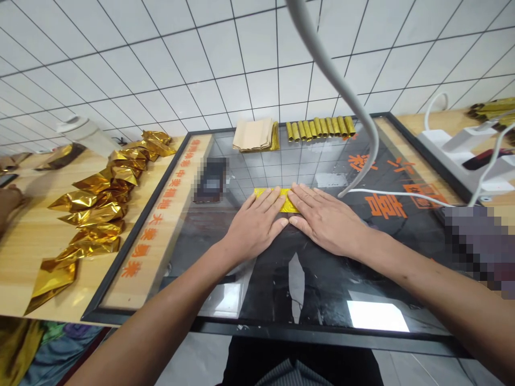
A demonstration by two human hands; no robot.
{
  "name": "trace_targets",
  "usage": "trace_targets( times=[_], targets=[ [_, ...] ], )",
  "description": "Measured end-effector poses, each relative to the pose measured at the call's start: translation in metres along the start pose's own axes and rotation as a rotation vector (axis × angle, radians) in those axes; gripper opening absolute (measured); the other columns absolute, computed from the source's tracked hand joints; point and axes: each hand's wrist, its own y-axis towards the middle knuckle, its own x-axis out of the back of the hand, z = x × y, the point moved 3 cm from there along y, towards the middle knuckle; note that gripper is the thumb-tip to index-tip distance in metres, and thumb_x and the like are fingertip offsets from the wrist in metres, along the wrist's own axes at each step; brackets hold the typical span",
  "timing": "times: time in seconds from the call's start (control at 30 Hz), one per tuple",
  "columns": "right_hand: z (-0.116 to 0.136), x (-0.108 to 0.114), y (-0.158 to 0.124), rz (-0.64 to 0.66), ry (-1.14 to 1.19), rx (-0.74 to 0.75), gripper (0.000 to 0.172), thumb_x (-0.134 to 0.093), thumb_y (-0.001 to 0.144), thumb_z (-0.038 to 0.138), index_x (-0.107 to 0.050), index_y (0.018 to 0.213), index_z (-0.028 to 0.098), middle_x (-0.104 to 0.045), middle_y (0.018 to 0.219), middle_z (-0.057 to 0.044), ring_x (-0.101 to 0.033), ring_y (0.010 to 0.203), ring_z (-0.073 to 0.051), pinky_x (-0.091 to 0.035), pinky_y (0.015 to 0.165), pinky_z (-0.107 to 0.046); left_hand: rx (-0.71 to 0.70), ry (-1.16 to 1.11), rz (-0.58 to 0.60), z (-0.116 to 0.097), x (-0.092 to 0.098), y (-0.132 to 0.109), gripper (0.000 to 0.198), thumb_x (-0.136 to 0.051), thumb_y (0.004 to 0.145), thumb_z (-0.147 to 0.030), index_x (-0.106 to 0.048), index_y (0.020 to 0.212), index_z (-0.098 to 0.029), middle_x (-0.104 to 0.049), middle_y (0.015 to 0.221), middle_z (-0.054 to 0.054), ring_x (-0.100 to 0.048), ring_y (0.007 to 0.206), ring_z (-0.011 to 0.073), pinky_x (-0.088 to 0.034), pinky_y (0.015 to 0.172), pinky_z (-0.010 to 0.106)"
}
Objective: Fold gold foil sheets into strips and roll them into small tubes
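Observation:
Both hands lie side by side, palms down, on a small sheet of gold foil paper (285, 201) in the middle of the glass-topped board. My left hand (259, 217) presses its fingers flat on the sheet's left part. On its right part rest the outstretched fingers of my right hand (317, 217). The two thumbs almost meet just below the sheet. Much of the foil is hidden under the fingers. Beyond the hands, a stack of brown paper sheets (253, 134) stands beside a row of rolled gold paper tubes (321, 128).
Folded gold foil pieces (100, 198) line the wooden table on the left, near a white cup (86, 134). A blurred-out object (210, 179) lies on the framed board (257, 328). A grey hose (333, 67) hangs in front, and a power strip (453, 155) sits at right.

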Motion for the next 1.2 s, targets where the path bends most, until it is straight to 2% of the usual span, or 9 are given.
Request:
trace_targets(
  times=[0.17,0.3,0.4,0.53,0.67,1.03,1.2],
  targets=[
    [-0.004,0.002,-0.001,-0.030,-0.024,-0.070,0.074,-0.029,0.117,0.052,-0.046,0.167,0.001,-0.040,0.174,-0.027,-0.042,0.162,-0.040,-0.036,0.132,-0.061,0.013,0.042,-0.010,-0.005,-0.001,0.001,0.068,-0.025,0.118,-0.054,-0.041,0.171,-0.014,-0.030,0.183,0.013,-0.026,0.171,0.0293,-0.021,0.140,0.053],
    [0.003,0.005,0.000,-0.094,0.020,-0.064,0.073,-0.031,0.116,0.050,-0.040,0.170,0.001,-0.031,0.178,-0.026,-0.032,0.167,-0.039,-0.031,0.135,-0.061,0.060,0.045,-0.026,-0.010,-0.001,0.001,0.072,-0.025,0.118,-0.059,-0.038,0.173,-0.014,-0.028,0.183,0.012,-0.028,0.171,0.0300,-0.024,0.139,0.054],
    [0.010,0.006,0.000,-0.079,0.051,-0.031,0.068,-0.031,0.117,0.043,-0.037,0.172,0.003,-0.026,0.181,-0.022,-0.027,0.169,-0.035,-0.029,0.136,-0.057,0.070,0.052,-0.012,-0.013,0.000,0.001,0.076,-0.025,0.117,-0.062,-0.034,0.174,-0.013,-0.027,0.184,0.012,-0.027,0.171,0.0303,-0.025,0.139,0.055],
    [0.007,0.003,0.000,-0.024,0.052,-0.052,0.069,-0.030,0.118,0.048,-0.044,0.169,0.005,-0.036,0.178,-0.023,-0.034,0.167,-0.034,-0.033,0.135,-0.057,0.069,0.075,-0.005,-0.013,-0.001,0.001,0.076,-0.028,0.117,-0.062,-0.031,0.176,-0.013,-0.024,0.184,0.012,-0.024,0.172,0.0302,-0.023,0.140,0.055],
    [-0.001,0.004,0.001,-0.008,-0.013,-0.036,0.068,-0.034,0.117,0.046,-0.047,0.167,0.002,-0.039,0.176,-0.024,-0.042,0.163,-0.037,-0.035,0.133,-0.058,0.070,0.075,-0.023,-0.011,-0.002,-0.001,0.074,-0.029,0.117,-0.060,-0.033,0.175,-0.015,-0.025,0.184,0.011,-0.024,0.172,0.0295,-0.022,0.140,0.054],
    [-0.002,0.005,0.002,0.008,-0.104,-0.037,0.068,-0.031,0.118,0.045,-0.047,0.166,0.000,-0.039,0.176,-0.023,-0.045,0.161,-0.038,-0.038,0.131,-0.059,0.179,0.111,-0.006,0.008,0.005,-0.006,0.073,-0.028,0.116,-0.059,-0.037,0.174,-0.015,-0.024,0.184,0.009,-0.028,0.171,0.0312,-0.027,0.137,0.061],
    [-0.003,0.004,0.001,0.006,-0.094,-0.038,0.069,-0.030,0.118,0.046,-0.045,0.167,0.000,-0.038,0.176,-0.023,-0.043,0.162,-0.038,-0.037,0.132,-0.059,0.310,0.109,-0.018,0.031,0.009,-0.006,0.071,-0.029,0.117,-0.057,-0.040,0.171,-0.012,-0.032,0.181,0.015,-0.031,0.169,0.0342,-0.026,0.135,0.067]
  ],
)
